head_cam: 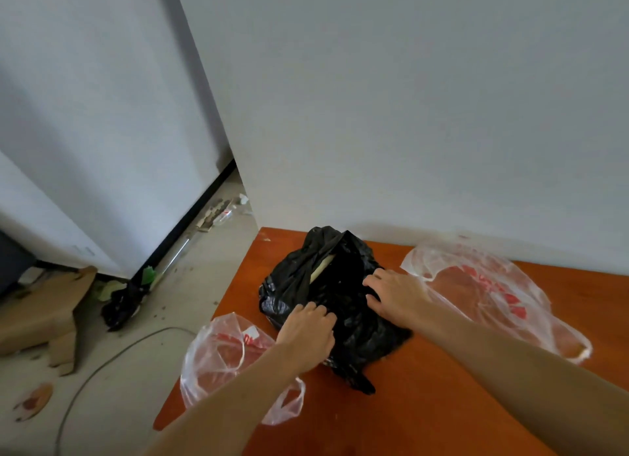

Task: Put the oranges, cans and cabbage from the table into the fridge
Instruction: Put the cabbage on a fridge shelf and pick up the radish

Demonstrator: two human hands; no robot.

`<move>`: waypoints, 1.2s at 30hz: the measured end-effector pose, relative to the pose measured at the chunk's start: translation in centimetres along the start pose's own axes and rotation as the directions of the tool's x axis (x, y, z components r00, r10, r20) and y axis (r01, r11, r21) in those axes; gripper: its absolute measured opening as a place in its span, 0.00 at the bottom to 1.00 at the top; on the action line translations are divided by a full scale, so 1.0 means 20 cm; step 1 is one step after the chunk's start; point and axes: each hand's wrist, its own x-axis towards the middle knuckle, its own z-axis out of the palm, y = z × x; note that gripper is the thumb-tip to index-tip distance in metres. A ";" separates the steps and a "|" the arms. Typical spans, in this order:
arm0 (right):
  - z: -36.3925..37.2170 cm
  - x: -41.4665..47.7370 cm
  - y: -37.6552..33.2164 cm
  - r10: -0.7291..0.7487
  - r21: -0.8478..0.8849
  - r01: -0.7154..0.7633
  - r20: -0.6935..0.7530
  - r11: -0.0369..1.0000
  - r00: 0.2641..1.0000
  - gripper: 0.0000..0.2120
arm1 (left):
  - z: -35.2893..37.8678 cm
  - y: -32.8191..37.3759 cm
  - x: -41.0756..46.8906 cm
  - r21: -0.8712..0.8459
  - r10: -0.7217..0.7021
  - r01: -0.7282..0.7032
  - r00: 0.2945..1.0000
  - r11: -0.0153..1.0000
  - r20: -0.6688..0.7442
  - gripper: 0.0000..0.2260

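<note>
Orange-brown table [442, 404] stands against a plain white wall [408, 98], and on it lie 3 plastic bags: 1 black bag [343, 285] and 2 clear bags with red print. 2 bare hands rest on the black bag. Left hand [306, 329] has its fingers [320, 312] curled tight, gripping a fold of black plastic. Right hand [394, 295] has its fingers [371, 281] bent and slightly apart, with the tips dug into the plastic and the thumb pinching below.

The black bag sits between and beyond the 2 sets of fingertips. Its long axis runs from the near table edge toward the wall, and its opening points at the wall. 1 pale strip [321, 268] shows in that opening, just past the left fingertips; what it is cannot be told.

1 clear bag [221, 353] lies left of the left fingers, at the table edge. The other clear bag [483, 285] lies right of the right fingers. Far left of the fingers, on the floor, stand 1 tall white appliance [112, 132] and torn cardboard [44, 316].
</note>
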 end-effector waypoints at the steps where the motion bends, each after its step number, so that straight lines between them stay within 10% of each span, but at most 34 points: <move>1: 0.02 0.06 0.00 -0.011 -0.002 0.011 0.012 1.000 1.000 0.17 | 0.02 -0.03 0.05 0.004 0.027 -0.027 0.999 1.000 0.017 0.13; 10: 0.25 0.60 -0.05 -0.071 -0.088 0.083 0.125 0.993 0.990 0.16 | 0.37 -0.37 0.37 0.051 0.211 -0.238 0.927 0.970 0.311 0.24; 16: 0.30 1.12 -0.10 -0.111 -0.187 0.145 0.179 0.972 0.978 0.18 | 0.42 -0.80 0.47 -0.156 0.048 -0.024 0.986 0.988 0.157 0.20; 19: 0.40 1.31 -0.08 -0.014 -0.202 0.079 0.304 0.976 0.953 0.20 | 0.51 -1.00 0.53 -0.228 -0.040 0.068 0.991 0.971 0.128 0.16; 27: 0.67 1.45 0.03 0.194 0.148 -0.270 0.392 0.952 0.899 0.22 | 0.80 -1.12 0.64 -0.371 0.076 0.045 0.950 0.928 0.303 0.48; 36: 0.79 1.16 0.19 0.474 0.401 -0.588 0.353 0.703 0.807 0.17 | 0.83 -1.15 0.79 -0.487 -0.004 0.129 0.968 0.864 0.249 0.36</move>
